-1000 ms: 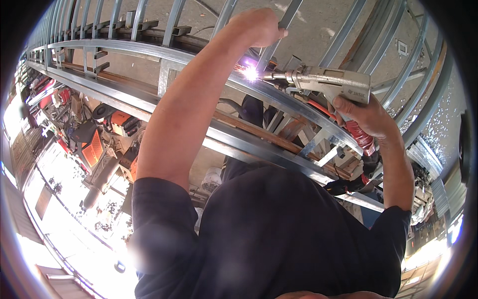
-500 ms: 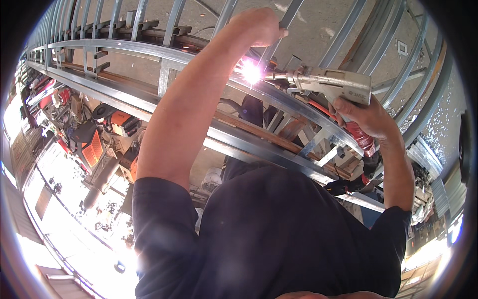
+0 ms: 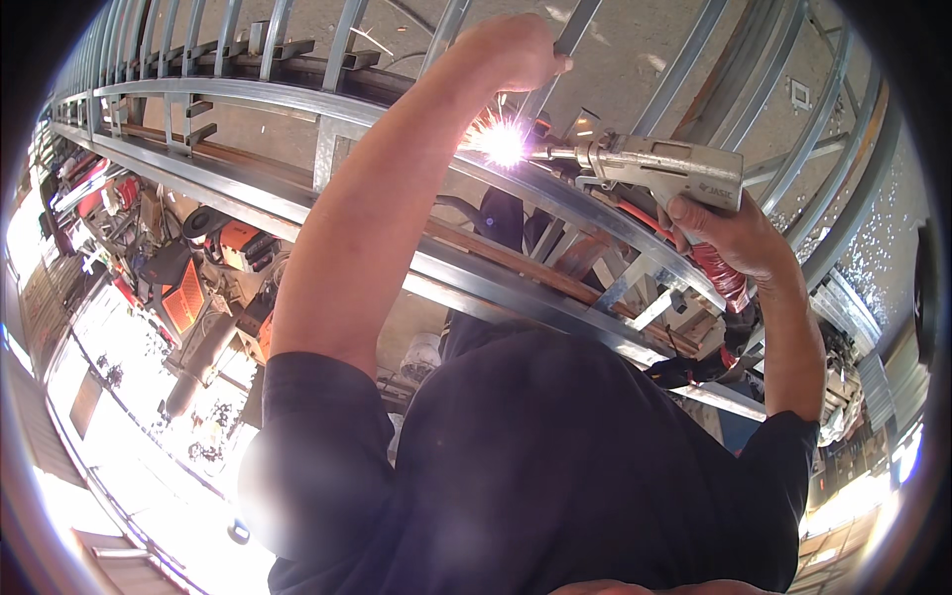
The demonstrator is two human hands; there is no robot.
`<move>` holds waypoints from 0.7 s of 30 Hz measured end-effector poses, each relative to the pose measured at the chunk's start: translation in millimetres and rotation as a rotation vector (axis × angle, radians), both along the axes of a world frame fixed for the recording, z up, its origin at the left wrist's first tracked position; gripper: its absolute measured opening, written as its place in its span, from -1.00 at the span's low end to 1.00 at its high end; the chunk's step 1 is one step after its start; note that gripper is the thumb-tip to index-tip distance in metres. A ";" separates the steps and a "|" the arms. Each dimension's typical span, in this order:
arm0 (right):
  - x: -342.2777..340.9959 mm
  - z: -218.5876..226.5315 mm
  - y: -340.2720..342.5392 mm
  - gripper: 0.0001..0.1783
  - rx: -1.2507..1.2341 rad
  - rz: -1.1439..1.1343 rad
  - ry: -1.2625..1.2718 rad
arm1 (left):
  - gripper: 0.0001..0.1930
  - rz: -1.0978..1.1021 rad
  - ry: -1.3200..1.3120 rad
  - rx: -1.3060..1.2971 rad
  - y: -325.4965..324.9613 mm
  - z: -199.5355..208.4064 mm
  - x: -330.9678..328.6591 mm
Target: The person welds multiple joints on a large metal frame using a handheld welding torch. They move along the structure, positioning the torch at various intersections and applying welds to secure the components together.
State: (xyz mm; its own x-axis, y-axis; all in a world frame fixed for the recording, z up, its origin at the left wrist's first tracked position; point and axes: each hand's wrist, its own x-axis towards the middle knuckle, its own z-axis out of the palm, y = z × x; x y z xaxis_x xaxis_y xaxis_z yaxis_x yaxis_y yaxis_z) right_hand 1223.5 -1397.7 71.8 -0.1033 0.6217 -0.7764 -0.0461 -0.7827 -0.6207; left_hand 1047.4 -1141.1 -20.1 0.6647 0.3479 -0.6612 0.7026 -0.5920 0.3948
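Observation:
My right hand [image 3: 729, 233] is wrapped round the grip of a grey handheld welding gun [image 3: 674, 167], whose handle end is bound in red. From its nozzle, pointing left, comes a bright pink-white flash [image 3: 506, 145] with sparks. The flash sits at the joint between a galvanized rail [image 3: 585, 206] and an upright square tube [image 3: 540, 99]. My left hand [image 3: 516, 55] is closed on that upright, just above the flash. My left forearm crosses over the rail. The weld spot itself is hidden by glare.
More metal uprights [image 3: 337, 50] line the railing frame to the left, and several bars [image 3: 684, 64] to the right. Long steel beams [image 3: 466, 268] run between the frame and my body. Orange-and-black machines [image 3: 243, 243] and clutter stand at left. A white bucket [image 3: 421, 357] is by my waist.
The welding gun has shifted very slightly to the right, and the flash with it. Sparks now spray more widely leftward. My left hand stays in place.

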 end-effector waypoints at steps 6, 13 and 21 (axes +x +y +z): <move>0.0 4.1 -1.2 -0.32 -0.011 -0.035 0.025 | -0.56 0.049 0.052 -0.024 -2.8 7.4 2.8; 4.1 3.7 -4.8 -0.35 -0.035 -0.018 0.026 | -0.56 0.037 0.035 -0.023 -1.8 5.0 3.2; 7.8 -0.3 -9.8 -0.33 -0.014 -0.020 0.060 | -0.62 0.314 -0.231 0.139 -11.5 19.2 -7.9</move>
State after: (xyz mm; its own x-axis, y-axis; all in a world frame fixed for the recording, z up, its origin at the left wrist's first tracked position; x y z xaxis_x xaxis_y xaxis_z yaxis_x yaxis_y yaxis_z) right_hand 1231.3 -1407.5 71.5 -0.1379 0.6130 -0.7780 -0.0983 -0.7901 -0.6051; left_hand 1039.4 -1152.6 -0.9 0.6376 0.6327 -0.4394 0.7597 -0.4222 0.4945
